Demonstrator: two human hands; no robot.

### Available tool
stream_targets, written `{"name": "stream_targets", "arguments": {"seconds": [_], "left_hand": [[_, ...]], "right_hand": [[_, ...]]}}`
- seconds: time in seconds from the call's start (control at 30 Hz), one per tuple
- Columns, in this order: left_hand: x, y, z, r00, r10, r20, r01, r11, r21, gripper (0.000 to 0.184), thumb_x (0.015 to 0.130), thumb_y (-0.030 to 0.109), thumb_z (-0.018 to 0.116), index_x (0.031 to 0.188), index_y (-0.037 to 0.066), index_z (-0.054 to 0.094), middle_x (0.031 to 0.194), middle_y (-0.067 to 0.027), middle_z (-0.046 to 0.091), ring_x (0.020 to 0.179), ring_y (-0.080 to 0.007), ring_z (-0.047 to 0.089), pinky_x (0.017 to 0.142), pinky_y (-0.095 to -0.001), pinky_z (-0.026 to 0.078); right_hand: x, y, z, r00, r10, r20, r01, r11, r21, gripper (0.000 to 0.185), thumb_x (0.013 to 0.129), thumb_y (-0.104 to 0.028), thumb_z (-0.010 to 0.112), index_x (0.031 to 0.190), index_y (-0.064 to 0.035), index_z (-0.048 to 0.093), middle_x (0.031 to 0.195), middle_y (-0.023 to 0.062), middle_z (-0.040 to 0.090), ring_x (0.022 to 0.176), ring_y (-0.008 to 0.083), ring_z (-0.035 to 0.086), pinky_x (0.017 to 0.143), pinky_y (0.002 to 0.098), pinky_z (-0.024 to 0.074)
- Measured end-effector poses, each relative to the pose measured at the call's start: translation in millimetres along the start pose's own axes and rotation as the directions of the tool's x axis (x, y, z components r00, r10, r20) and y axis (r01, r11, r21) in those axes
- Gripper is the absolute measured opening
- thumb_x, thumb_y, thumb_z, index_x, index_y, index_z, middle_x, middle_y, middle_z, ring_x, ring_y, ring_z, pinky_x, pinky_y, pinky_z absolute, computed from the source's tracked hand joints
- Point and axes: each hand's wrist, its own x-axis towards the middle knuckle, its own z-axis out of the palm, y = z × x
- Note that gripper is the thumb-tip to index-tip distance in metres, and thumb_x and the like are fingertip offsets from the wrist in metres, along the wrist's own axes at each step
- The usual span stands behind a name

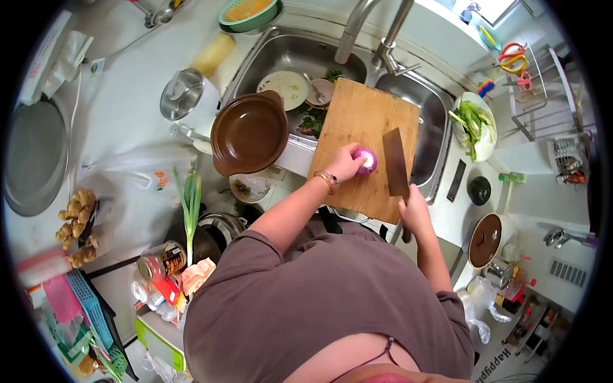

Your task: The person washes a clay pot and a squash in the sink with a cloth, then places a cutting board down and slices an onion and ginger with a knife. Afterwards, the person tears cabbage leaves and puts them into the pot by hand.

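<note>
A wooden cutting board (351, 121) lies across the front of the sink. On it, my left hand (345, 164) is closed around a purple onion (366, 161), fingers on its left side. My right hand (416, 209) grips the handle of a cleaver (395, 163) at the board's right edge. The broad dark blade points away from me over the board, to the right of the onion and apart from it.
Behind the board is a steel sink (281, 54) with dishes and greens under a faucet (387, 54). A brown pot (250, 134) stands left of the board. To the right are a bowl of leafy greens (476, 127) and a dark green avocado-like item (479, 190).
</note>
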Motion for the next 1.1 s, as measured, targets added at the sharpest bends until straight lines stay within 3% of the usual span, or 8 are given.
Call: {"name": "stream_targets", "arguments": {"seconds": [0.03, 0.1, 0.2, 0.27, 0.37, 0.47, 0.8, 1.1], "left_hand": [[-4.5, 4.8, -1.3, 0.996, 0.046, -0.071, -0.042, 0.997, 0.062, 0.044, 0.079, 0.026, 0.071, 0.110, -0.003, 0.062, 0.097, -0.0194, 0.068, 0.087, -0.0276, 0.067, 0.080, -0.0350, 0.052], [-6.8, -1.1, -2.8, 0.998, -0.012, -0.061, 0.014, 0.999, 0.044, 0.052, 0.074, 0.028, 0.076, 0.112, -0.004, 0.060, 0.093, -0.0186, 0.067, 0.081, -0.0272, 0.066, 0.076, -0.0353, 0.052], [-11.9, -5.3, 1.4, 0.993, -0.042, -0.108, 0.038, 0.999, -0.035, 0.045, 0.074, 0.028, 0.078, 0.100, -0.002, 0.058, 0.088, -0.0157, 0.066, 0.077, -0.0245, 0.065, 0.072, -0.0355, 0.053], [-7.1, -19.2, 7.1, 0.989, -0.064, -0.131, 0.052, 0.995, -0.089, 0.039, 0.075, 0.028, 0.078, 0.089, 0.000, 0.056, 0.086, -0.0143, 0.065, 0.071, -0.0218, 0.065, 0.065, -0.0342, 0.054], [-18.3, 6.7, 0.9, 0.966, -0.258, -0.021, 0.238, 0.915, -0.327, 0.038, 0.077, 0.028, 0.077, 0.075, 0.006, 0.047, 0.078, -0.0106, 0.062, 0.060, -0.0172, 0.063, 0.052, -0.0298, 0.052], [-15.0, -3.2, 2.9, 0.957, -0.273, 0.100, 0.290, 0.870, -0.400, 0.035, 0.082, 0.025, 0.074, 0.073, 0.008, 0.045, 0.071, -0.0056, 0.059, 0.054, -0.0119, 0.058, 0.048, -0.0260, 0.051], [-11.7, 9.7, -0.7, 0.924, -0.363, 0.119, 0.382, 0.866, -0.321, 0.037, 0.082, 0.028, 0.074, 0.069, 0.011, 0.044, 0.066, -0.0044, 0.059, 0.055, -0.0126, 0.060, 0.047, -0.0259, 0.049], [-11.3, 11.6, -3.7, 0.918, -0.369, 0.142, 0.394, 0.885, -0.248, 0.040, 0.081, 0.032, 0.075, 0.068, 0.012, 0.044, 0.066, -0.0039, 0.060, 0.057, -0.0121, 0.061, 0.046, -0.0257, 0.048]], "right_hand": [[4.4, 3.2, 7.8, 1.000, -0.025, -0.006, 0.025, 1.000, -0.009, 0.021, 0.084, -0.004, 0.052, 0.101, 0.0050, 0.043, 0.083, 0.0293, 0.060, 0.075, 0.0439, 0.061, 0.068, 0.0482, 0.0474], [9.8, 9.4, 24.0, 0.989, 0.148, 0.027, -0.149, 0.986, 0.078, 0.020, 0.086, -0.004, 0.051, 0.102, 0.0050, 0.042, 0.082, 0.0298, 0.060, 0.068, 0.0419, 0.063, 0.064, 0.0472, 0.0490], [12.8, -9.3, 15.4, 0.977, 0.204, 0.066, -0.213, 0.963, 0.164, 0.020, 0.085, -0.005, 0.053, 0.099, 0.0042, 0.044, 0.079, 0.0328, 0.059, 0.079, 0.0500, 0.057, 0.071, 0.0541, 0.0449], [15.4, -12.0, 13.1, 0.985, 0.157, 0.078, -0.163, 0.983, 0.080, 0.020, 0.085, -0.005, 0.052, 0.100, 0.0041, 0.043, 0.077, 0.0321, 0.059, 0.078, 0.0496, 0.057, 0.070, 0.0544, 0.0446], [8.0, -25.8, -5.8, 0.996, 0.055, 0.077, -0.055, 0.998, -0.003, 0.020, 0.085, -0.004, 0.050, 0.101, 0.0032, 0.042, 0.074, 0.0303, 0.059, 0.075, 0.0481, 0.058, 0.067, 0.0548, 0.0440], [-9.7, -59.5, -34.7, 0.993, 0.031, 0.118, -0.026, 0.999, -0.046, 0.019, 0.085, -0.004, 0.048, 0.103, 0.0020, 0.043, 0.075, 0.0281, 0.060, 0.075, 0.0457, 0.059, 0.066, 0.0537, 0.0446], [-10.5, -77.4, -43.7, 0.959, 0.020, 0.282, 0.035, 0.982, -0.187, 0.012, 0.084, -0.003, 0.042, 0.096, 0.0013, 0.041, 0.080, 0.0254, 0.060, 0.077, 0.0455, 0.059, 0.067, 0.0533, 0.0467], [4.7, -93.1, -48.2, 0.888, 0.114, 0.446, 0.012, 0.963, -0.270, 0.013, 0.083, 0.002, 0.041, 0.096, 0.0050, 0.040, 0.083, 0.0298, 0.060, 0.079, 0.0467, 0.060, 0.069, 0.0531, 0.0475]]}}
